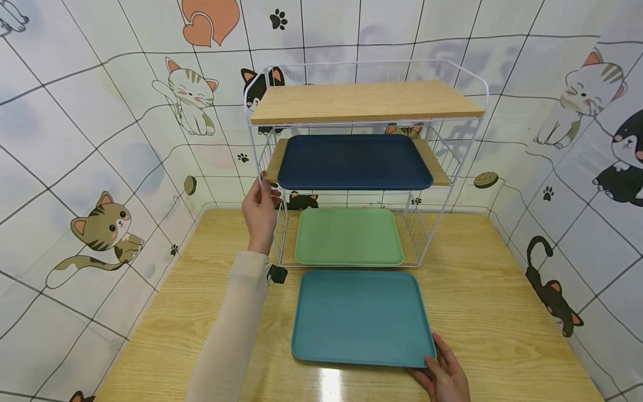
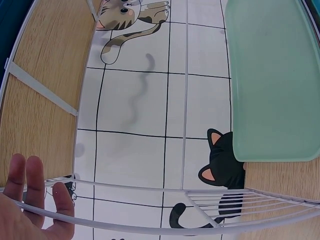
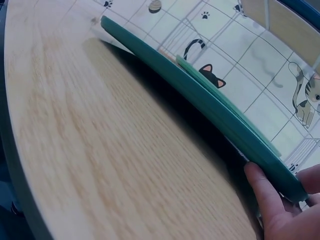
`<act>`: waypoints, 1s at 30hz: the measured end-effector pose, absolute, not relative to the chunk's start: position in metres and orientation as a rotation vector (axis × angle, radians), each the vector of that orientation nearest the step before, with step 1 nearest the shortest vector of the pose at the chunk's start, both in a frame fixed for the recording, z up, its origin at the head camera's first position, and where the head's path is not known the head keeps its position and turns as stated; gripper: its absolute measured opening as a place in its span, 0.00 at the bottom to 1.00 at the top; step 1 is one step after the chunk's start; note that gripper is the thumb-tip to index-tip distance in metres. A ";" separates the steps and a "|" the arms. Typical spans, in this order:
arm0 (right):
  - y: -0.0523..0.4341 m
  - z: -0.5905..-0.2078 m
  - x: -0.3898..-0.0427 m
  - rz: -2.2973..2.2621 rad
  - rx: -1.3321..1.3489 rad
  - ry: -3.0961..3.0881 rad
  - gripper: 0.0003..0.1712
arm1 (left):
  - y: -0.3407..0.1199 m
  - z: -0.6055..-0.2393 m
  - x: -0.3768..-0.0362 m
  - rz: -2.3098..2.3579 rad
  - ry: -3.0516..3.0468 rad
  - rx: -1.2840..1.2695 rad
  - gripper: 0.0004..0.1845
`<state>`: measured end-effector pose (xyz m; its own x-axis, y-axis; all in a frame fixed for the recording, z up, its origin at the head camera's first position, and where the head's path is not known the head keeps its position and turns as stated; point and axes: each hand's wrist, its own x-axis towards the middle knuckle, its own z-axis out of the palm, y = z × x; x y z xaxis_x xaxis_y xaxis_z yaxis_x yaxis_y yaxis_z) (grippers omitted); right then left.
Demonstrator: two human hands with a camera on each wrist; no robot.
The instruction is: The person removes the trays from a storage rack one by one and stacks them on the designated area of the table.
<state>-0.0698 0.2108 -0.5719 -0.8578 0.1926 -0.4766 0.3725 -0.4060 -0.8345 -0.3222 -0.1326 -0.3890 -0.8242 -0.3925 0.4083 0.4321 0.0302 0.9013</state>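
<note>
My left hand [image 1: 260,215] grips the left post of a white wire rack with wooden shelves [image 1: 366,101], at about middle-shelf height. In the left wrist view its fingers [image 2: 35,182] show behind the white wire. With my right hand [image 1: 447,375] I hold a teal tray [image 1: 359,318] by its near right corner, thumb on top and fingers beneath. The right wrist view shows this tray raised off the table, with dark shadow under it. A navy tray [image 1: 354,162] lies on the middle shelf. On the bottom shelf is a light green tray [image 1: 349,237].
The rack stands at the back of a wooden table [image 1: 492,301]. Behind it and along both sides hangs a white sheet [image 1: 331,33] with a grid and cartoon cats. The table's near edge curves through the right wrist view.
</note>
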 end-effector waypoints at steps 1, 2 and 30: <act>0.211 -0.571 -0.070 -2.395 0.793 1.668 0.41 | -0.132 -0.389 -0.322 -1.853 -1.734 -0.043 0.19; 0.210 -0.571 -0.071 -2.375 0.795 1.688 0.41 | -0.132 -0.389 -0.322 -1.853 -1.734 -0.044 0.19; 0.205 -0.562 -0.082 -1.820 0.840 2.319 0.38 | -0.132 -0.390 -0.323 -1.858 -1.719 -0.042 0.18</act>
<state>-0.0818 0.2054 -0.5622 -0.8470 0.3690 -0.3827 0.4594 0.1457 -0.8762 -0.3227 -0.1319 -0.3897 -0.8194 -0.3998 0.4108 0.4407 0.0190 0.8975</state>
